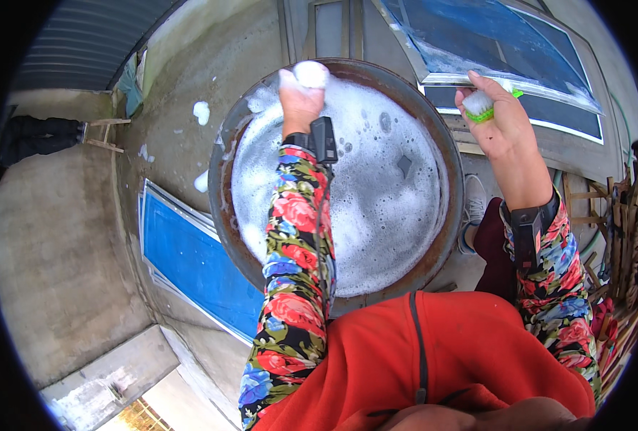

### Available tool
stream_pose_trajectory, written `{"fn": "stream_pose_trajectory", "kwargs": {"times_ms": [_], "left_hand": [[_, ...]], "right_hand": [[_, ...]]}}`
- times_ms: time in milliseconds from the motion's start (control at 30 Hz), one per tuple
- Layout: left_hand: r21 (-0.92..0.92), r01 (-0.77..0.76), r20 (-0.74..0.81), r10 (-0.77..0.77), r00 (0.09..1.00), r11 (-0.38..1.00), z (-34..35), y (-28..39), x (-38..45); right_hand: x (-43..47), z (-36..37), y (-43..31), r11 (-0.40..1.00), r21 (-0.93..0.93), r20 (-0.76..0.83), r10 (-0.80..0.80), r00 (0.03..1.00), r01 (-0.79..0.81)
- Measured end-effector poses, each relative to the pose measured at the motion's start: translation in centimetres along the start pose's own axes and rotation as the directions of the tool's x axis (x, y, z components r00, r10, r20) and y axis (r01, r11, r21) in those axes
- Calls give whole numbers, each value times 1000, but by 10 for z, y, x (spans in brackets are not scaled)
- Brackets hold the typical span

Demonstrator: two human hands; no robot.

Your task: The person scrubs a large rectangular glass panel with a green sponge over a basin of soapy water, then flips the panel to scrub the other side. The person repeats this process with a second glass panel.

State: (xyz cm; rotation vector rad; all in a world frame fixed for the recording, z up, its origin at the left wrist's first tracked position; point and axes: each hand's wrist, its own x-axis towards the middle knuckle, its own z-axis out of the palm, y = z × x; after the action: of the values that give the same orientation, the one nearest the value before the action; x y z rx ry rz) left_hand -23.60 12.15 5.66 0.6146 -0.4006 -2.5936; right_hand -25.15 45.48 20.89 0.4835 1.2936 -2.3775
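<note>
My left hand [301,102] is over the far left rim of a wide metal basin [455,188] of soapy water, with a foam-covered thing [311,74] in its fingers; the foam hides what it is. My right hand [499,121], palm up beyond the basin's right side, holds a green scrub brush [479,109] with pale bristles. Its fingertips are at the lower edge of a framed blue mesh screen [480,43], which has foam along that edge. Under the foam in the basin a small dark patch [404,166] shows.
More framed blue screens [189,258] lean left of the basin. Foam blobs [201,112] lie on the concrete floor. Dark trousers [44,137] hang by a small wooden frame [106,134] at the far left. Wood pieces [623,226] and a green hose [621,116] are at the right.
</note>
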Motion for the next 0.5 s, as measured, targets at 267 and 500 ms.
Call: {"fn": "stream_pose_trajectory", "kwargs": {"times_ms": [267, 500], "left_hand": [[918, -223, 381, 572, 727, -328, -31, 193, -6], [583, 66, 423, 372, 826, -810, -119, 176, -42]], "right_hand": [[0, 2, 0, 1000, -17, 6, -22, 1000, 22], [4, 1, 1, 1000, 8, 38, -24, 999, 24]]}}
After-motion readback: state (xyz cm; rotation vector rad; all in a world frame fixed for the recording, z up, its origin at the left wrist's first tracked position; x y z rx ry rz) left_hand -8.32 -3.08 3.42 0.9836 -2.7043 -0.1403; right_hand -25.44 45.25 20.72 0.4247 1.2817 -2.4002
